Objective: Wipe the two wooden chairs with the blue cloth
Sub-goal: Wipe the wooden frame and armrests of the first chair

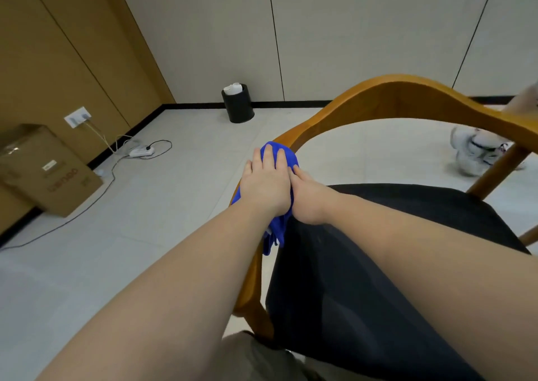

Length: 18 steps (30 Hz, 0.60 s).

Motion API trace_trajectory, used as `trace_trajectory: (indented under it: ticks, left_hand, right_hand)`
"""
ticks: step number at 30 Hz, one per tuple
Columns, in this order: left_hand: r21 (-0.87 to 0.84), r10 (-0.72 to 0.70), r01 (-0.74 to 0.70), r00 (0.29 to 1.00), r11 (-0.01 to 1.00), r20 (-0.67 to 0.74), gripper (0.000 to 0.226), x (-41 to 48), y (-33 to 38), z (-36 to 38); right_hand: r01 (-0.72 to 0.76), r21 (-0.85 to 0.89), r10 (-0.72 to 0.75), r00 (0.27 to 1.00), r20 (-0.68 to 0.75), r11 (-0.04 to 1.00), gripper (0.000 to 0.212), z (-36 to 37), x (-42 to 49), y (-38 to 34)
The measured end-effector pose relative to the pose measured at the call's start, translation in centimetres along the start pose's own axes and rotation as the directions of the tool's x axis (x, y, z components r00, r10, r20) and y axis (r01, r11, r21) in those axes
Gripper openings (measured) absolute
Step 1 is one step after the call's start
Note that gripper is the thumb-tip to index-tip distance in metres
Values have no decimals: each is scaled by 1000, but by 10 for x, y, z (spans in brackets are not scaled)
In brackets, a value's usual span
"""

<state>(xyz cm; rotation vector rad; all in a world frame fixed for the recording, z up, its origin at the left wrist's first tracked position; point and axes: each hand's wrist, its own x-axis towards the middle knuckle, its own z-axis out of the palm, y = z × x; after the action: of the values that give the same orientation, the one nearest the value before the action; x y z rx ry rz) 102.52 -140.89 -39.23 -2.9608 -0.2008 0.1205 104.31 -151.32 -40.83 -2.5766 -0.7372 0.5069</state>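
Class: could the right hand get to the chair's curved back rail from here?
Probably yes: only open space above the seat lies between the right hand and the back rail.

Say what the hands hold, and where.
The left hand presses the middle of the blue cloth flat on the chair arm; the right hand touches its side, grip unclear.

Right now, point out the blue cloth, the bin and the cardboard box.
blue cloth (pixel 278 233), head view, its hanging lower folds.
bin (pixel 238 108), head view, black side wall.
cardboard box (pixel 64 177), head view, printed side.
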Motion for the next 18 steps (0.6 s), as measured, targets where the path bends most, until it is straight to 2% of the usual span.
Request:
trace_trajectory:
  ticks: [4, 6, 9, 11, 14, 18]
  left_hand:
    - [19, -14, 14, 1000, 1000, -7, 91, -31, -2, 4]
    - [28, -26, 26, 1000, 999, -3, 88, -45, -2, 4]
    - [75, -39, 38, 999, 996, 16, 100, -68, 1, 5]
    - [81, -43, 40, 999, 996, 31, 105, -79, 2, 6]
    - [44, -43, 41, 998, 998, 43, 104, -97, 1, 4]
    - [-28, -24, 25, 999, 999, 23, 101, -125, 0, 3]
  right_hand:
    - [34, -9, -34, 999, 30, 999, 80, 9, -21, -13]
    - [77, -29, -76, 997, 21, 997, 66, 14, -31, -20]
    - [124, -83, -120, 991, 52, 989, 33, 15, -52, -28]
    - [130, -104, -123, 990, 68, 986, 29, 12, -63, -32]
    - [90, -87, -87, 995, 42, 992, 32, 10, -73, -37]
    - [77, 126, -71, 996, -56, 989, 69, 12, -85, -37]
